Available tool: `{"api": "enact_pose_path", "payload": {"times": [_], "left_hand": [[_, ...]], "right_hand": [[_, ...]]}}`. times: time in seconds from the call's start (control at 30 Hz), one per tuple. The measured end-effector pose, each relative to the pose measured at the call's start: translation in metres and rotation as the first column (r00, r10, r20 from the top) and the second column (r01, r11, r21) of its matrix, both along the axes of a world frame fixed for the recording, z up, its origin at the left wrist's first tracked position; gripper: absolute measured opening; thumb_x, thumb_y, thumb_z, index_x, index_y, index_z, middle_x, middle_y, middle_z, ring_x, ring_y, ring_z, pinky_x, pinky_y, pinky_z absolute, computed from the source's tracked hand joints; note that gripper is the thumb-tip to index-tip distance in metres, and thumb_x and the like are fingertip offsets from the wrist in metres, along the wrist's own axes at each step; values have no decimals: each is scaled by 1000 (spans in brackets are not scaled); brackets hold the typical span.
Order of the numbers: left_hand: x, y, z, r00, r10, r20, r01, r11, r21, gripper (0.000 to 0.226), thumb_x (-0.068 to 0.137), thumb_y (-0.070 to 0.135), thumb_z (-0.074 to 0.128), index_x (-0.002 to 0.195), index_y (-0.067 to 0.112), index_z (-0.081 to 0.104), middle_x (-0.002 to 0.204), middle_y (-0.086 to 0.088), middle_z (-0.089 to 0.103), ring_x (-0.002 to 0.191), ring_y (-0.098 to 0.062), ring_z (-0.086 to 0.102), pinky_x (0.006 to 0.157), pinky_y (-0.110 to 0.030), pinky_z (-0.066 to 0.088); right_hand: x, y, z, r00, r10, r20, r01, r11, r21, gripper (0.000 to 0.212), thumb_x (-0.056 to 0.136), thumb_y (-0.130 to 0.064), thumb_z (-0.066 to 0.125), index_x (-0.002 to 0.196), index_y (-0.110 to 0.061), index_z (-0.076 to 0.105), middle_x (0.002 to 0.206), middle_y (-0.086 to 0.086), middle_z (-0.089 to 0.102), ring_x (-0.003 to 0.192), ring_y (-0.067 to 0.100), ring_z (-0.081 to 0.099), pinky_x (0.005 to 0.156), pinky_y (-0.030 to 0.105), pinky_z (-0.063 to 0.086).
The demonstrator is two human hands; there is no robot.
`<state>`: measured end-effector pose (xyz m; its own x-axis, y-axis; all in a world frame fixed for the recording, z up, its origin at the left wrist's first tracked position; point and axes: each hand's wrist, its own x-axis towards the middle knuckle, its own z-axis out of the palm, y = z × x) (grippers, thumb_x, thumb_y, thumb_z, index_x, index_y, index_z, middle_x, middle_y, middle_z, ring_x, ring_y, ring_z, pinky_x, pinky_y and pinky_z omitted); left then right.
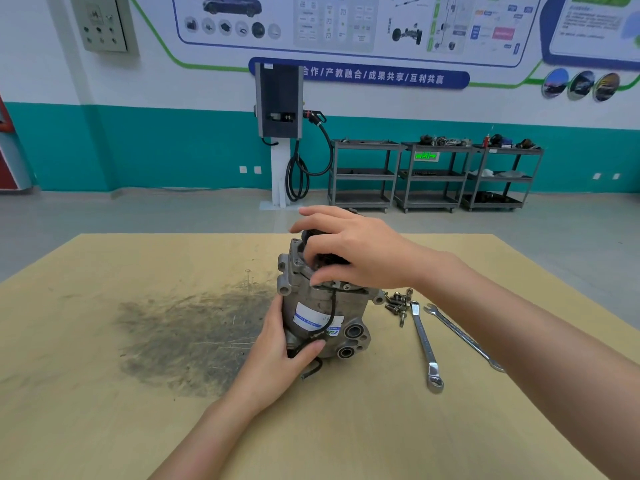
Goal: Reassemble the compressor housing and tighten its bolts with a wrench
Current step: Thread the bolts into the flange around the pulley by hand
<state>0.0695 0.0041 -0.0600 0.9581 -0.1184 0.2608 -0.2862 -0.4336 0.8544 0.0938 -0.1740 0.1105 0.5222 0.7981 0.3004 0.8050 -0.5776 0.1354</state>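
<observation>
The compressor housing (pixel 322 306) stands upright on the table (pixel 104 427), beside a dark stain. The left hand (pixel 280 355) grips its lower body, thumb across the black cable. The right hand (pixel 349 251) rests on top, fingers curled round a dark part seated at the upper end — apparently being fitted or aligned. The loose bolts (pixel 398 303) lie in a heap just to the right of the housing; two wrenches (pixel 426 344) lie untouched beyond them. Judgement: reassembly is at an early stage — the bolts look not yet inserted, and tightening remains.
</observation>
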Motion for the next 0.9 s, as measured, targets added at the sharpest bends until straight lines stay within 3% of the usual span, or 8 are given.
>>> {"api": "enact_pose_path", "payload": {"times": [0.07,0.13,0.3,0.47,0.57,0.67,0.73,0.9], "left_hand": [[0,0,0,1000,-1,1,1,1000,-2,91,87,34,75,156,26,17,153,8,41,139,-8,43,116,-40,38],[-1,0,1,1000,-6,-4,6,1000,-7,92,87,35,75,157,26,15,155,9,39,140,-7,42,117,-40,37],[0,-1,1,1000,-6,4,6,1000,-7,93,87,34,75,157,26,14,154,10,39,140,-7,42,117,-39,37],[0,-1,0,1000,-1,8,1,1000,-10,87,87,33,75,152,34,17,152,12,41,137,-2,43,115,-30,37],[0,0,0,1000,-7,8,7,1000,-5,91,87,35,75,155,28,16,154,11,39,139,-3,41,117,-33,36],[0,-1,1,1000,-4,12,4,1000,-2,93,87,34,76,157,25,15,154,9,39,140,-5,41,117,-37,36],[0,-1,1,1000,-2,11,2,1000,-4,92,87,33,76,156,25,16,153,9,41,138,-6,42,116,-37,37],[0,-1,-1,1000,-1,14,1,1000,-4,89,87,32,76,154,30,17,152,12,42,137,-2,43,116,-33,37]], "right_hand": [[1,-3,5,997,23,-74,-23,1000,-2,23,92,-34,64,109,-19,64,148,-1,43,148,18,19,108,45,38],[1,-4,8,993,30,-112,-31,999,-12,14,91,-28,66,101,-19,64,148,-1,43,148,17,18,109,44,35],[1,2,0,1000,-12,-18,12,1000,-1,25,92,-40,61,85,-16,60,142,0,50,147,18,22,102,45,44],[3,-4,8,991,33,-128,-32,999,14,21,91,-36,65,107,-23,66,145,-5,46,148,14,18,108,43,38],[4,-5,9,990,18,-138,-20,1000,-11,11,90,-30,67,96,-20,67,146,-5,46,147,13,17,109,37,35],[3,1,2,998,-11,-59,11,1000,1,24,92,-38,62,86,-15,64,140,-3,51,147,15,21,102,42,43],[2,1,0,1000,-16,-21,16,1000,4,28,92,-42,60,89,-15,64,140,-3,51,147,15,21,99,43,45],[3,-6,11,987,32,-155,-30,999,15,15,90,-28,68,102,-20,67,146,-4,46,147,14,19,110,36,33]]}}
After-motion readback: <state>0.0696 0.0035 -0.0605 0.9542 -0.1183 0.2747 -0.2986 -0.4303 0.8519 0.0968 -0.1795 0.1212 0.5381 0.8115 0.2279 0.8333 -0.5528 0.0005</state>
